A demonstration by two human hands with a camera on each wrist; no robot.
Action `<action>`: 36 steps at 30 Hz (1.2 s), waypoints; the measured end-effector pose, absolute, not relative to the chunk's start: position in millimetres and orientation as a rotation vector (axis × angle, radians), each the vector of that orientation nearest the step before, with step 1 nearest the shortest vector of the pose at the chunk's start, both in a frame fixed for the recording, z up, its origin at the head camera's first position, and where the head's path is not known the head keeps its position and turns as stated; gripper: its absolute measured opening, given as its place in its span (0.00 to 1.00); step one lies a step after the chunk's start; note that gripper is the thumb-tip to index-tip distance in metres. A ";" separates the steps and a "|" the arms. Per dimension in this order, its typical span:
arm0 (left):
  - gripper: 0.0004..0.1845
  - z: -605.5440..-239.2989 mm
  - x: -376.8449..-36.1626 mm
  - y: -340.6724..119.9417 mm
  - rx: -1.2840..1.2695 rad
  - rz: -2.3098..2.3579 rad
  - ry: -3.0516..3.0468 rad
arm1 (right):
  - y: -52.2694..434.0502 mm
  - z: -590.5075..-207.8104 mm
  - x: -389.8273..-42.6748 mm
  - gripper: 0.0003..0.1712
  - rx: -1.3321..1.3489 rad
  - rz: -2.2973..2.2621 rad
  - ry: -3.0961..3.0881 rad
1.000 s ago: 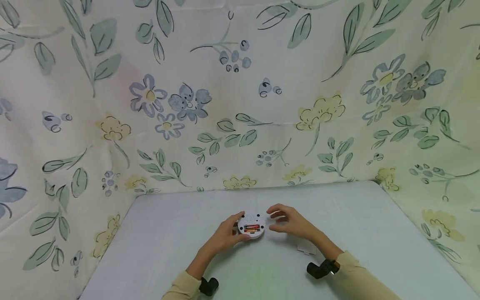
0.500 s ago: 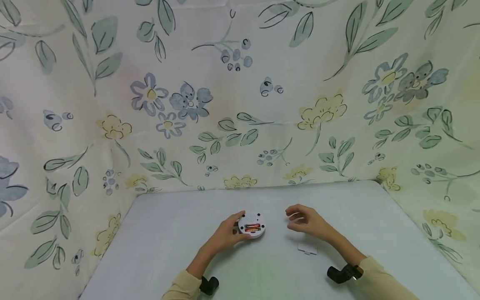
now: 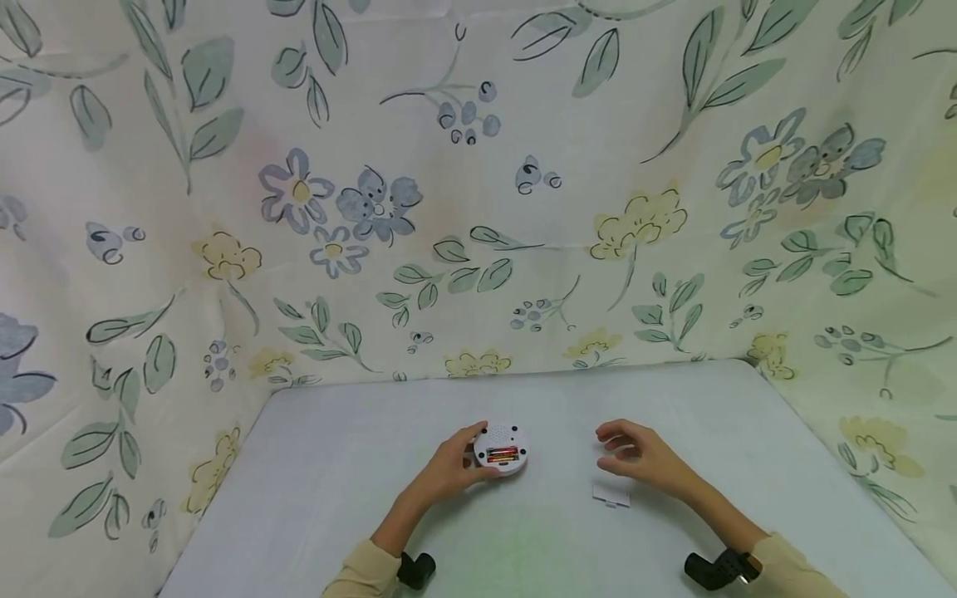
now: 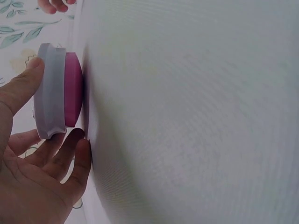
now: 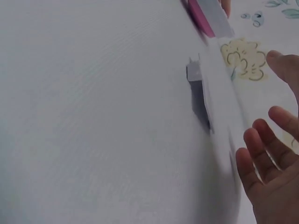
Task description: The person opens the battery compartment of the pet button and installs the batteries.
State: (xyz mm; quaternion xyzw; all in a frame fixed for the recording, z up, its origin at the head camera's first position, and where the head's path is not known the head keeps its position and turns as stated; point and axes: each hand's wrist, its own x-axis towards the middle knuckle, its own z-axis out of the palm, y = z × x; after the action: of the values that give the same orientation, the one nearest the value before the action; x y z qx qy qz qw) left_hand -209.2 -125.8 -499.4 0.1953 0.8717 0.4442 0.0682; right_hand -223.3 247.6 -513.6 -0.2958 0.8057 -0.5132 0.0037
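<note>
The person's left hand (image 3: 449, 469) is gripping the round white plastic device with a pink underside (image 3: 501, 449), lying face down near the middle of the pale grey table (image 3: 336, 498). Its battery compartment is standing open, with two red-and-gold batteries (image 3: 503, 454) already seated inside. The right hand (image 3: 643, 459) is hovering with relaxed fingers (image 5: 261, 149), holding nothing, just above the small white rectangular battery cover (image 3: 611, 495). Judging by this, fitting the cover is what is left.
</note>
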 end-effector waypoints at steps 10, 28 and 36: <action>0.44 -500.4 -208.9 -126.0 0.598 1.346 2.621 | 259.8 -520.7 -197.9 0.29 -0.860 -1.451 2.763; 0.44 -501.0 -209.0 -126.7 0.607 1.354 2.625 | 252.1 -532.8 -176.4 0.22 -1.092 -1.180 3.054; 0.44 -501.5 -209.6 -126.7 0.615 1.365 2.621 | 253.0 -531.4 -176.4 0.19 -1.140 -1.160 3.046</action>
State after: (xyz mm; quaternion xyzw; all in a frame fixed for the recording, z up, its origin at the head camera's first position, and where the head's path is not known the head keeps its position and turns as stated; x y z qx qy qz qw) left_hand -209.6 -126.7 -501.5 0.2032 0.8668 0.4513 0.0615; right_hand -176.4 253.0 -531.4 -0.3261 0.8715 -0.3317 -0.1552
